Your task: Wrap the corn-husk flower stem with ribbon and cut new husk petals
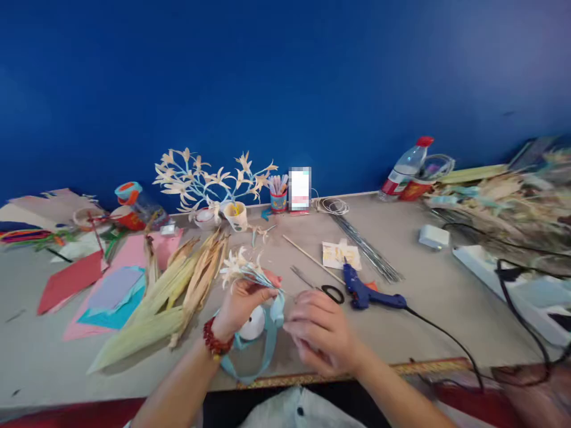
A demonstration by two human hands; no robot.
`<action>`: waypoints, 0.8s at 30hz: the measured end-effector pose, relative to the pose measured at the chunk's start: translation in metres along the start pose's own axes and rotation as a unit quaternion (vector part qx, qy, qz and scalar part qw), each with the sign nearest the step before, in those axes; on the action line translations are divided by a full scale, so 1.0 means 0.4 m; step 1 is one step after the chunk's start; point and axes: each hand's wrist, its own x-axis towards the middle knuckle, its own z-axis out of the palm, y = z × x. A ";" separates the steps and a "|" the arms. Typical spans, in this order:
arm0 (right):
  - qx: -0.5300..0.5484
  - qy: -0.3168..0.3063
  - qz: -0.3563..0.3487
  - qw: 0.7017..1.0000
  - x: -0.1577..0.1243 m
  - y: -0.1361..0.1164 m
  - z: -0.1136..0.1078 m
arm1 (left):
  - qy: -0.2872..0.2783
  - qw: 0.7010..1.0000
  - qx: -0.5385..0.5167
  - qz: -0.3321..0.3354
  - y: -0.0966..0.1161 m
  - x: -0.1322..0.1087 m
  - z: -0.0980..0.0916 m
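Note:
My left hand (241,304) pinches the pale blue stems of a small bunch of white flowers (237,267), its heads pointing up and left. A light blue ribbon (269,348) hangs in a loop below the stems. Its white spool (253,324) stands behind my left wrist, partly covered by it. Just right of the stem ends, my right hand (322,333) is closed with its fingertips together. A thin wire seems to run from the stems towards these fingers, but blur hides what they grip.
Corn husks (169,291) and coloured paper (111,297) lie left. Flower sprays stand in a cup (235,216) behind. Scissors (332,293), a blue glue gun (363,290) with its cord and metal wires (368,246) lie right, before a power strip (513,291) and a bottle (405,169).

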 end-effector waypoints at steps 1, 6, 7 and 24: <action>0.003 0.015 0.005 1.000 -0.003 -0.001 -0.005 | 0.001 1.000 0.001 -0.001 0.001 -0.001 -0.004; -0.034 0.044 0.034 0.998 -0.035 0.001 -0.061 | 0.005 1.000 0.008 -0.015 -0.005 -0.001 -0.023; -0.053 0.033 0.043 0.997 -0.046 0.004 -0.082 | 0.005 1.000 0.009 -0.017 -0.008 -0.001 -0.027; -0.349 -0.250 0.316 0.846 -0.214 0.118 -0.297 | 0.012 1.000 0.005 -0.027 -0.001 -0.001 -0.026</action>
